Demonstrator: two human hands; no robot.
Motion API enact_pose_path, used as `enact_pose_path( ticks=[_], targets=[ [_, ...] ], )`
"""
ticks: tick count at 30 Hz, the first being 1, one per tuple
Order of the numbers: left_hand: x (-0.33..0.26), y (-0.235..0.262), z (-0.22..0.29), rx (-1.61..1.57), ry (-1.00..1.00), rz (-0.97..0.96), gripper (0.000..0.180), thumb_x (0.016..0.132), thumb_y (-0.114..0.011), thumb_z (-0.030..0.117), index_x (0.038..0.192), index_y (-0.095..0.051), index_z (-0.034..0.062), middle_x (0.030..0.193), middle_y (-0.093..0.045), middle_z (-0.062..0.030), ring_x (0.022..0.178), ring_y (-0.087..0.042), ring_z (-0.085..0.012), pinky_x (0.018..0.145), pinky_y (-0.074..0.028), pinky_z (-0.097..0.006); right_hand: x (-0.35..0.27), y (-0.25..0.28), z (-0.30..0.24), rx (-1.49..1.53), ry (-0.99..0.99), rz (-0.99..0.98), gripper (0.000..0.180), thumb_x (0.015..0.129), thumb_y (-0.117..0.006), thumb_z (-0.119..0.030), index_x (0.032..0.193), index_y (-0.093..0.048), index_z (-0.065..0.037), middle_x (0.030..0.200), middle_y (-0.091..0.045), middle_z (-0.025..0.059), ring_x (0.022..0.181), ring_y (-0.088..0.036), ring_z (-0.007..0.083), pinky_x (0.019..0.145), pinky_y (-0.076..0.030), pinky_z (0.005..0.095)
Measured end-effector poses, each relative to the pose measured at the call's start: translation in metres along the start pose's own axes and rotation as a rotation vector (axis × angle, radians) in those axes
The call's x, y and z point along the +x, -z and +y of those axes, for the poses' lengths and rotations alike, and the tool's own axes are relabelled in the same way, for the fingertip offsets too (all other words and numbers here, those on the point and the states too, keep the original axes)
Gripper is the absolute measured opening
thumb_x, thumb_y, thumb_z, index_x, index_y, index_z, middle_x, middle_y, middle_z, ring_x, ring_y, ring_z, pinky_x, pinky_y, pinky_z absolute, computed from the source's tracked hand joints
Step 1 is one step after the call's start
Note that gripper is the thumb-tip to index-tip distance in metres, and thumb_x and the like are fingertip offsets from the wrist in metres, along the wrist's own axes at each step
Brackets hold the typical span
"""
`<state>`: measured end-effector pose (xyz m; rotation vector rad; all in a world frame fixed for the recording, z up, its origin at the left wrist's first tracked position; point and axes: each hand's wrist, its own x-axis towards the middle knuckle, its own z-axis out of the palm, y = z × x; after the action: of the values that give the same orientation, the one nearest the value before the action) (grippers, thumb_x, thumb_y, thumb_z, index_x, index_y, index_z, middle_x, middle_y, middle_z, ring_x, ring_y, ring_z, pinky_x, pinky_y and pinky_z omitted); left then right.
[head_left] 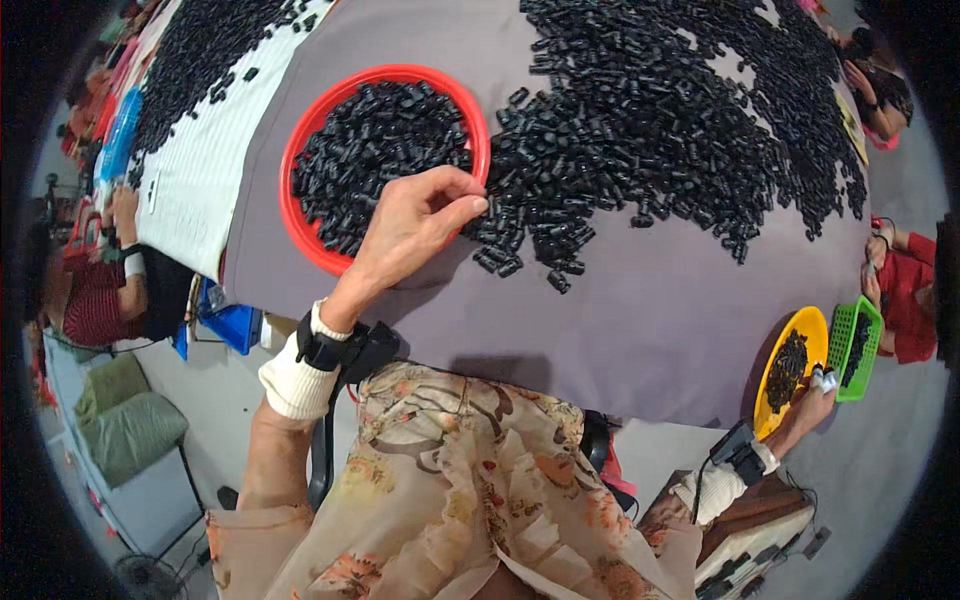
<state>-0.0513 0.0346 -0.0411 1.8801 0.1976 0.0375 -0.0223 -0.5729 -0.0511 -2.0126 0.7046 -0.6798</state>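
Note:
My left hand [420, 218] is closed in a pinch at the right rim of a red basin [297, 130], beside the pile's near edge; what its fingertips hold, if anything, is hidden. Small black plastic cylindrical pieces [375, 140] fill the basin. More black pieces [640, 130] lie in a large heap to its right. Far to the right, my right hand [808, 402] is at the edge of a yellow bowl [808, 325] containing dark small parts [788, 370]. Its fingers are curled around something small and whitish-silver [824, 380], too small to name.
A grey cloth [640, 320] covers the table. Next to the yellow bowl is a green basket [866, 345] with dark pieces. White sheeting [195, 180] at left bears another black heap. People sit at both sides; a blue bin [230, 318] stands below the left edge.

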Motion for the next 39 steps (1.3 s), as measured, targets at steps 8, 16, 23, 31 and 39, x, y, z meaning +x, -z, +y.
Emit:
enact_pose_path(
  ticks=[8,16,23,31,39],
  targets=[
    [-0.007,-0.009,0.007,0.377,-0.199,-0.118,0.015,0.077,-0.063,0.010,0.087,-0.062,0.0001,0.073,-0.060,-0.0094,0.062,-0.056,-0.0163,0.056,-0.044,-0.028,-0.087,-0.122,-0.089,0.217,0.102,-0.596,0.016,0.082,-0.050,-0.015,0.094,-0.056,-0.007,0.065,-0.049,-0.0034,0.050,-0.043,0.0049,0.042,-0.032,0.0197],
    [-0.019,-0.042,0.003,0.568,-0.381,-0.224,0.015,0.073,-0.064,0.009,0.087,-0.061,0.0039,0.078,-0.055,-0.0114,0.072,-0.057,-0.0301,0.062,-0.046,-0.037,-0.187,-0.233,-0.156,0.199,0.244,-1.260,0.014,0.076,-0.063,-0.015,0.088,-0.061,-0.008,0.065,-0.054,-0.0054,0.048,-0.045,0.0009,0.038,-0.032,0.0165],
    [-0.023,-0.088,-0.015,0.644,-0.682,-0.374,0.018,0.066,-0.054,0.006,0.083,-0.055,0.0014,0.079,-0.044,-0.0115,0.072,-0.050,-0.0265,0.058,-0.044,-0.038,-0.182,-0.231,-0.188,0.403,0.081,-1.205,0.014,0.078,-0.057,-0.005,0.092,-0.060,-0.005,0.065,-0.055,-0.0024,0.047,-0.045,0.0023,0.038,-0.031,0.0156],
    [-0.039,-0.080,-0.023,0.520,-0.665,-0.362,0.010,0.066,-0.054,0.005,0.075,-0.052,0.0012,0.076,-0.045,-0.0110,0.070,-0.051,-0.0264,0.057,-0.044,-0.037,-0.189,-0.238,-0.180,0.484,0.008,-1.239,0.015,0.080,-0.059,-0.010,0.093,-0.060,-0.004,0.063,-0.053,-0.0037,0.046,-0.043,0.0024,0.039,-0.031,0.0155],
    [0.011,-0.001,0.018,-0.266,0.084,-0.084,0.017,0.082,-0.057,0.005,0.098,-0.062,0.0027,0.083,-0.060,-0.0045,0.067,-0.057,-0.0114,0.063,-0.046,-0.024,-0.209,-0.254,-0.221,0.344,0.109,-1.363,0.015,0.080,-0.059,-0.017,0.088,-0.059,-0.005,0.058,-0.048,-0.0046,0.046,-0.042,0.0016,0.038,-0.031,0.0157]
  ],
)
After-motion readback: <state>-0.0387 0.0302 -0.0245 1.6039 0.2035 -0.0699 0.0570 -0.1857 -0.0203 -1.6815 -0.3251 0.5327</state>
